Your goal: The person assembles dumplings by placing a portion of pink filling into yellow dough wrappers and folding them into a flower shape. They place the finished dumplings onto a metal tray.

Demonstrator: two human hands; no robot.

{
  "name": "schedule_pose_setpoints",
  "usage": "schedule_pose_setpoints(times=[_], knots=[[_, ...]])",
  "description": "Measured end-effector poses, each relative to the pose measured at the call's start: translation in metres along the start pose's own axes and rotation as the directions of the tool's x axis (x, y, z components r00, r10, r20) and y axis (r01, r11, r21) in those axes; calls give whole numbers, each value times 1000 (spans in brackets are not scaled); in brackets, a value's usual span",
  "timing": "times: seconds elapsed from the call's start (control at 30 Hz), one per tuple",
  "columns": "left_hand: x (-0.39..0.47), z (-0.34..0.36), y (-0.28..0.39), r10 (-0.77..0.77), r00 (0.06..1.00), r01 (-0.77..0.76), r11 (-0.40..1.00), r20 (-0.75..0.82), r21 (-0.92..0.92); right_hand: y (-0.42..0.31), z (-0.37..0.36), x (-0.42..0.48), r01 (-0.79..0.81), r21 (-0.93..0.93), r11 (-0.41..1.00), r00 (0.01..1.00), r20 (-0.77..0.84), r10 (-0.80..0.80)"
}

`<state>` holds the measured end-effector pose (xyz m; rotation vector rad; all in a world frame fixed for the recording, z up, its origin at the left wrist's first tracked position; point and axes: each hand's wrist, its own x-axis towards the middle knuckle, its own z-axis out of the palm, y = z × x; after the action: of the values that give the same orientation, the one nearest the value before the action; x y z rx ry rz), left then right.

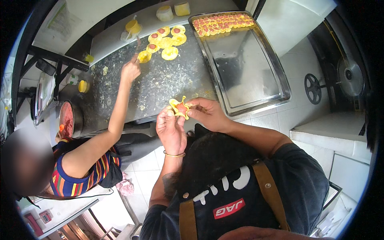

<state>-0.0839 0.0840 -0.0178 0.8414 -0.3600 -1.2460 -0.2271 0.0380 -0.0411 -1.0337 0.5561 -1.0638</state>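
Note:
Between my two hands, in front of my chest, is a round yellow dumpling wrapper [181, 108] with pink meat filling, its edge bent up in folds. My left hand [171, 127] pinches its left side, and my right hand [208, 114] pinches its right side between thumb and fingers. Beyond them on the dark worktop [177, 78] lie several flat yellow wrappers [170, 53], some topped with a lump of pink filling [152, 46]. To the right, a large metal tray [243, 66] holds rows of filled dumplings [222, 23] at its far end.
At the left a co-worker reaches an arm [118, 105] over the worktop towards the wrappers. Beside that person stands a metal bowl of pink filling [68, 118] with an orange-handled tool. Yellow stacks [133, 27] and wrapped tubs [164, 13] stand along the back ledge.

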Motion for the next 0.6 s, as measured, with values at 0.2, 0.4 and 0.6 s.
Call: schedule_pose_setpoints(times=[0.2,0.4,0.6], knots=[[4,-21,20,-55,973,45,998,223,47,-16,24,7,34,-316,948,997,-49,-52],[9,-38,51,-20,973,29,999,229,-37,-15,63,17,79,-289,954,984,-132,-121],[18,-64,74,82,927,-69,996,366,-50,-28,94,30,331,-679,655,932,126,-341]])
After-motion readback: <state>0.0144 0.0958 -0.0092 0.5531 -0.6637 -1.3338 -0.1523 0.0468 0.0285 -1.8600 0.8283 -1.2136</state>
